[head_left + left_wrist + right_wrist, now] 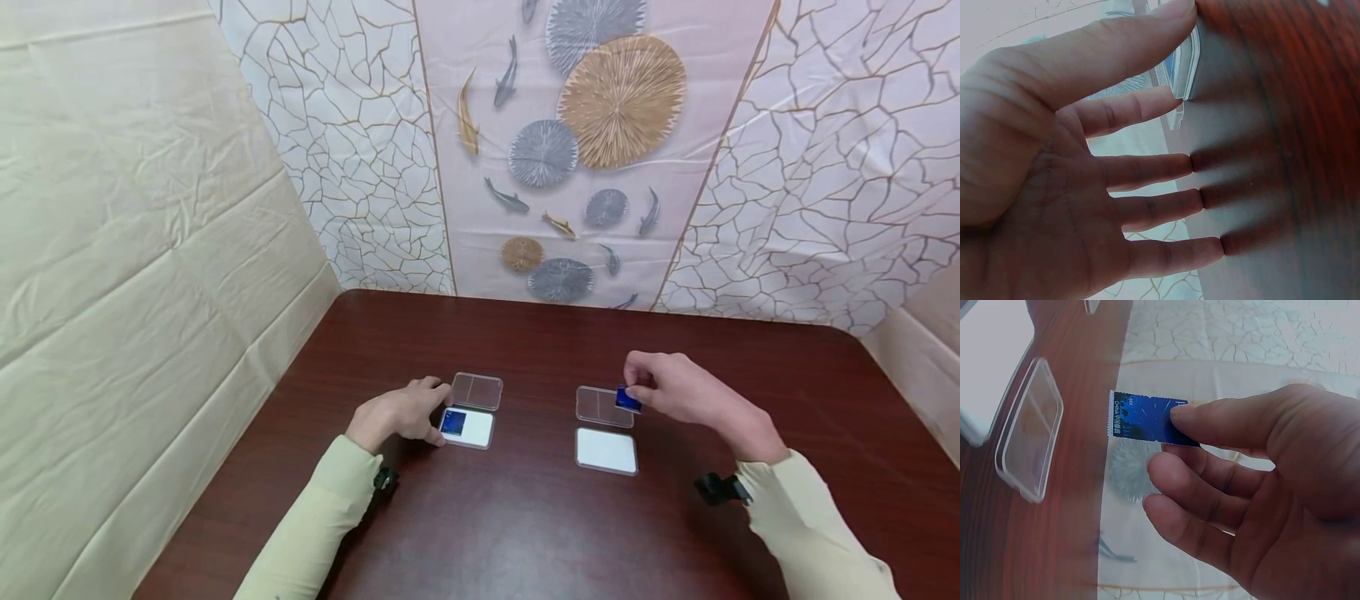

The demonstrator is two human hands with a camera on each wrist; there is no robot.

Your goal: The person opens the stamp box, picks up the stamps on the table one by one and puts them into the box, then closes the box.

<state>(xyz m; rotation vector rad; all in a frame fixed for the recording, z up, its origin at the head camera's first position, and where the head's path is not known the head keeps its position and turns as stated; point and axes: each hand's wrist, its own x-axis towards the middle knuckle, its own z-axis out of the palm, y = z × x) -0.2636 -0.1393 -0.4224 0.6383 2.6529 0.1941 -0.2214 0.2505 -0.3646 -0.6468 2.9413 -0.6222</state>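
Note:
My right hand (678, 390) pinches a blue postage stamp (1147, 417) between thumb and fingers. The stamp has perforated edges and is held above the clear lid (596, 407) of the right-hand case. Nearer to me lies that case's white base (606, 451), flat on the table. My left hand (405, 410) has its fingers spread, fingertips resting on the table; thumb and index finger are at the left edge of the other case. On that case's white base (478, 428) lies a second blue stamp (453, 422), towards the left side.
A clear lid (477, 391) lies just behind the left white base. Everything stands on a dark reddish-brown wooden table (517, 517). Patterned cloth (375, 158) hangs behind the table's far edge, and plain cream cloth (150, 250) hangs on the left.

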